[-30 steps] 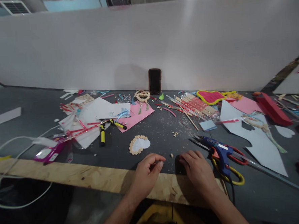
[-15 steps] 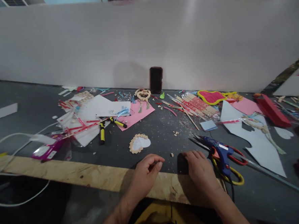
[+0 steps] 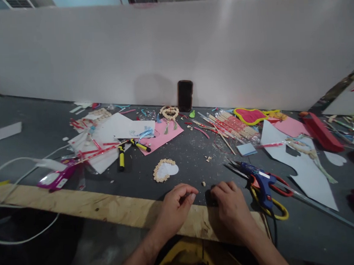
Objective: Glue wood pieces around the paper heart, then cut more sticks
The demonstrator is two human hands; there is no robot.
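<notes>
My left hand [image 3: 179, 202] rests at the table's front edge, fingers curled and thumb tip close to the forefinger. Anything between them is too small to make out. To its right, my right hand [image 3: 230, 201] is bent over the edge with its fingertips turned under, so what they hold, if anything, is hidden. A small beige bead-like piece [image 3: 203, 183] lies just beyond the gap between the hands. Past my left hand is a white paper heart [image 3: 172, 169], its left part rimmed with beige pieces. A few similar crumbs [image 3: 207, 158] lie further back.
Right of my right hand lie a blue glue gun [image 3: 262, 181] and scissors with red and yellow handles [image 3: 279, 210]. A purple glue gun [image 3: 58, 175] and yellow-black pliers [image 3: 121, 158] are at left. A phone [image 3: 185, 95] leans on the white panel [image 3: 100, 53].
My right hand has moved left towards my left hand, and its fingers have bent more. My left hand has shifted slightly right. The paper heart and tools stay put.
</notes>
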